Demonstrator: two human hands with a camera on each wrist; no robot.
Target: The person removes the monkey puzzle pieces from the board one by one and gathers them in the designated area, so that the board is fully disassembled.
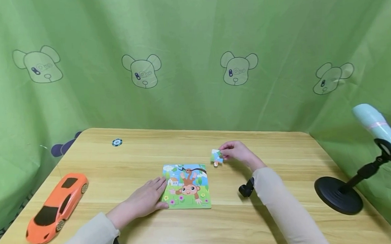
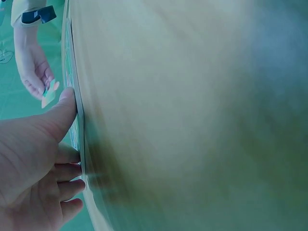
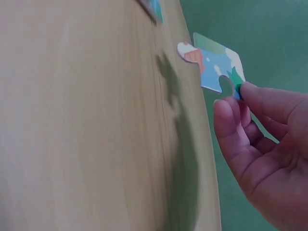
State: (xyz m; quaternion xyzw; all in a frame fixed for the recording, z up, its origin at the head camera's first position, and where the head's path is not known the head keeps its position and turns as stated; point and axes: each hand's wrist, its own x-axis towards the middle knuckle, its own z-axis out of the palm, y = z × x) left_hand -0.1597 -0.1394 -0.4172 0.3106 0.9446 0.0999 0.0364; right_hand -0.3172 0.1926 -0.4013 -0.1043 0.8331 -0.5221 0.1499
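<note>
A square jigsaw puzzle point(image 1: 187, 200) with a monkey hanging from a branch lies on the table. My left hand point(image 1: 147, 197) rests at its left side, fingers on the edge and thumb by the near corner; the left wrist view shows the thumb point(image 2: 65, 108) against the puzzle's rim. Beyond the puzzle's far right corner, my right hand point(image 1: 237, 153) pinches a loose jigsaw piece point(image 1: 216, 156) by one corner, between thumb and fingers. In the right wrist view, this piece point(image 3: 214, 62) is held above the tabletop, showing blue sky, a green leaf shape and an orange-and-white knob.
An orange toy car point(image 1: 58, 208) stands at the table's left. A round blue-and-white chip point(image 1: 117, 142) lies near the far edge. On the right, a black stand point(image 1: 339, 195) holds a pale blue tube point(image 1: 382, 128). Green curtain point(image 1: 194, 100) hangs behind the wooden table point(image 1: 268, 220).
</note>
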